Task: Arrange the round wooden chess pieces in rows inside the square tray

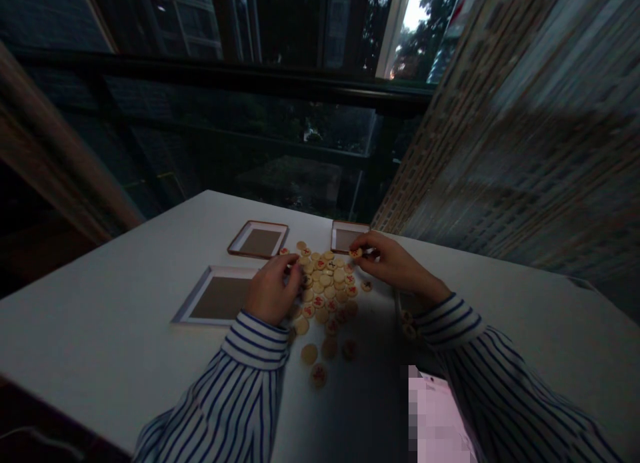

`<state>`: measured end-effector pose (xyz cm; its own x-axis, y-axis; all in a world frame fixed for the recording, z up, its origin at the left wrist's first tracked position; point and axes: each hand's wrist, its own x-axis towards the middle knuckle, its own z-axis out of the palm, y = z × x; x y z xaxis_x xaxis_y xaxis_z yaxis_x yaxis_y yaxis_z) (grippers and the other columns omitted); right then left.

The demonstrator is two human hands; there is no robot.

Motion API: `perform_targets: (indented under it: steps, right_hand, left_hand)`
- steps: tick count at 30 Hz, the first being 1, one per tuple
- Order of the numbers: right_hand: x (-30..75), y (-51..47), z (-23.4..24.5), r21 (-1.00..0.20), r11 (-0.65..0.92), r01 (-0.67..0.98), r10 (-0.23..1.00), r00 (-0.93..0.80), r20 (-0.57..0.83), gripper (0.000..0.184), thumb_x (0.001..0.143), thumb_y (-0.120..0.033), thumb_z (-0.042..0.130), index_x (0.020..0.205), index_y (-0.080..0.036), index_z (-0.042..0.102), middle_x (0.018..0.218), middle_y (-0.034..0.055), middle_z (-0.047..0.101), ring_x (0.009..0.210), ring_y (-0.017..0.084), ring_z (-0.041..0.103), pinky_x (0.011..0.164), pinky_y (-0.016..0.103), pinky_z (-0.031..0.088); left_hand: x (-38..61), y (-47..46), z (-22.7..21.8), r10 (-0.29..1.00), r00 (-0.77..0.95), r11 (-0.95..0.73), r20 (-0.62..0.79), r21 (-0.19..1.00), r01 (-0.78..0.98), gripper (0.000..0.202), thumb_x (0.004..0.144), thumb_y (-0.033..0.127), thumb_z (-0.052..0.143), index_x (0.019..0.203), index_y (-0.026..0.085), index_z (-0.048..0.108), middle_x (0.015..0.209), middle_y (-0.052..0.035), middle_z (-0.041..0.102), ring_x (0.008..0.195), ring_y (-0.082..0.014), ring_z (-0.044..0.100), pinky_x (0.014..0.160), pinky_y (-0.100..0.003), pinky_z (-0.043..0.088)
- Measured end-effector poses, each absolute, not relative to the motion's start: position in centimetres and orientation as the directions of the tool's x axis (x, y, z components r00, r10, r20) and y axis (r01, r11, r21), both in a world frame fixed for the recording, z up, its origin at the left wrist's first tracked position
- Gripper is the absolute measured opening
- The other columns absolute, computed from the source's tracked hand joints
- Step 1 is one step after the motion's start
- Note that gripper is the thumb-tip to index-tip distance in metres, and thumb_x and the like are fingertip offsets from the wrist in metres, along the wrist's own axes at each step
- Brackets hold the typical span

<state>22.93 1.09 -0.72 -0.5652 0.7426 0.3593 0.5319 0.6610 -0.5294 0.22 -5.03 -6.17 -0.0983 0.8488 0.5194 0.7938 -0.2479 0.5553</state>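
Note:
A heap of round, pale wooden Chinese chess pieces [327, 280] lies on the white table, several showing red or black characters. My right hand [387, 260], at the heap's far right side, pinches one chess piece [355, 252] between thumb and fingertips, above the table near a small tray. At the heap's left edge is my left hand [275, 286], its fingers curled in toward the thumb; whatever they hold is hidden. Beyond its fingertips lies a piece with a red mark [284, 251].
Shallow trays stand around the heap: one at the back left [257, 240], one at the back right [343, 240], a larger one [217, 296] beside my left hand. More pieces [407, 323] lie under my right forearm. A lit phone [440, 416] is nearest me. Windows and curtains border the table [125, 290].

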Motion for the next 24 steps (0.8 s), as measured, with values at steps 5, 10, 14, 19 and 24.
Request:
perform_targets:
  steps: [5,10,14,19,24]
  right_hand:
    - [23.6,1.5,-1.6,-0.231,0.649,0.725,0.76,-0.604,0.242,0.019,0.073,-0.017,0.052,0.09,-0.016,0.06,0.09,0.0053,0.061,0.081,0.015,0.054,0.073,0.026,0.04]
    - [24.0,1.4,-2.0,-0.042,0.578,0.815,0.812,-0.568,0.136,0.021,0.074,-0.022,0.05,0.093,-0.019,0.06,0.093,0.0054,0.063,0.085,0.017,0.055,0.073,0.025,0.037]
    - [24.0,1.6,-2.4,0.014,0.525,0.851,0.849,-0.524,0.059,0.022,0.074,-0.024,0.05,0.093,-0.021,0.061,0.092,0.0045,0.064,0.084,0.018,0.056,0.069,0.025,0.036]
    - [23.7,1.6,-2.6,0.063,0.481,0.875,0.876,-0.482,-0.001,0.022,0.076,-0.027,0.047,0.092,-0.022,0.06,0.093,0.0053,0.065,0.084,0.019,0.057,0.067,0.026,0.035]
    - [23.5,1.5,-2.7,0.096,0.45,0.888,0.893,-0.448,-0.05,0.023,0.077,-0.028,0.044,0.092,-0.02,0.06,0.093,0.0071,0.065,0.084,0.019,0.058,0.065,0.026,0.035]
  left_hand:
    - [0.2,-5.0,-6.2,0.854,-0.106,-0.234,0.509,0.559,0.796,0.026,0.083,0.029,0.043,0.099,0.016,0.059,0.093,-0.0056,0.064,0.074,-0.0146,0.06,0.071,-0.028,0.049]
    - [0.0,-4.9,-6.2,0.868,-0.099,-0.207,0.487,0.536,0.819,0.027,0.082,0.027,0.044,0.101,0.016,0.059,0.097,-0.006,0.064,0.075,-0.0152,0.061,0.074,-0.029,0.048]
    - [-0.2,-4.8,-6.3,0.884,-0.103,-0.168,0.456,0.517,0.839,0.028,0.081,0.025,0.045,0.103,0.016,0.059,0.1,-0.0071,0.064,0.083,-0.018,0.061,0.078,-0.032,0.047]
    - [-0.6,-4.7,-6.5,0.904,-0.084,-0.148,0.42,0.491,0.859,0.029,0.081,0.024,0.044,0.104,0.015,0.058,0.1,-0.0078,0.064,0.087,-0.0191,0.06,0.08,-0.032,0.047]
    - [-0.5,-4.8,-6.3,0.933,-0.055,-0.129,0.356,0.472,0.872,0.027,0.079,0.024,0.046,0.1,0.015,0.06,0.096,-0.0079,0.064,0.089,-0.0204,0.059,0.079,-0.032,0.046]
